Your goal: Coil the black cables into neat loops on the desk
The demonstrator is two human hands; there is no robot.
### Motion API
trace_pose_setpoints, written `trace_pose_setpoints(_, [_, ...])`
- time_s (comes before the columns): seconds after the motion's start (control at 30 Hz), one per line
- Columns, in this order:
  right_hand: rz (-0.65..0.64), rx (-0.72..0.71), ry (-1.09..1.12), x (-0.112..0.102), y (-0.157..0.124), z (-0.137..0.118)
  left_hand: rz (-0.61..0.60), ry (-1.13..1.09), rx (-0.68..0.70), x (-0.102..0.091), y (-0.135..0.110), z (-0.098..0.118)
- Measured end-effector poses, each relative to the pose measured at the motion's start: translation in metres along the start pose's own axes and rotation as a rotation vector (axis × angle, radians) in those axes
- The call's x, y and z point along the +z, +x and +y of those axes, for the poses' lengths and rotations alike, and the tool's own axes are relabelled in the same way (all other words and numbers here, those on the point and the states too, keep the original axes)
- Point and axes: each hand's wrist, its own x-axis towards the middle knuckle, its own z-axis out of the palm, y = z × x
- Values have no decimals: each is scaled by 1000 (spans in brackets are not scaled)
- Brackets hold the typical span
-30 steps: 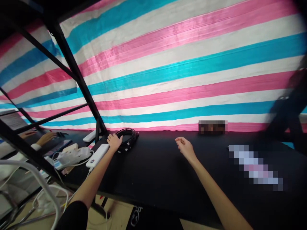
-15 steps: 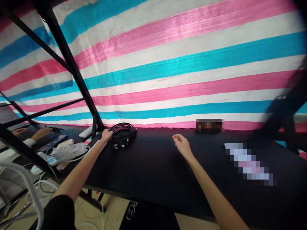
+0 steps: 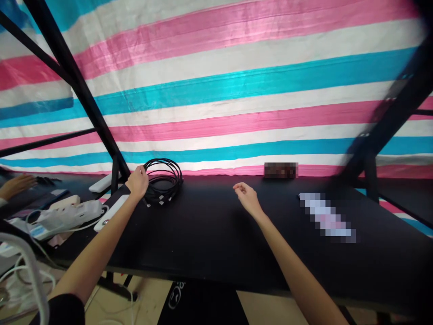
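My left hand (image 3: 137,182) is closed round the left side of a coil of black cable (image 3: 164,180) and holds it tilted up off the black table (image 3: 216,234) near the back left. Several plug ends hang from the coil's lower edge. My right hand (image 3: 246,197) hovers over the middle of the table with its fingers loosely curled and nothing in them.
A white power bank (image 3: 111,212) lies by my left wrist. White power strips and cords (image 3: 64,215) sit further left, where another person's hand (image 3: 16,184) rests. A black frame post (image 3: 84,97) stands at the back left. A striped cloth hangs behind.
My left hand went from resting on the coil to gripping its left side and lifting it partly up. My right hand stayed roughly where it was. The view tilted and shifted.
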Motion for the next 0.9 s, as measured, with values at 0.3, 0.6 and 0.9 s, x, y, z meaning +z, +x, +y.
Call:
trace_pose_setpoints(0.3, [-23,-37,-6,5,-3,1,-114,111,288,5,-27,5])
trace_pose_setpoints(0.6, [-27,-42,-64,5,-6,-2,-393,-17,463,25,-42,21])
trace_pose_setpoints(0.9, [-48,-3,-148,5,-6,1,-400,-242,291,-9,-9,25])
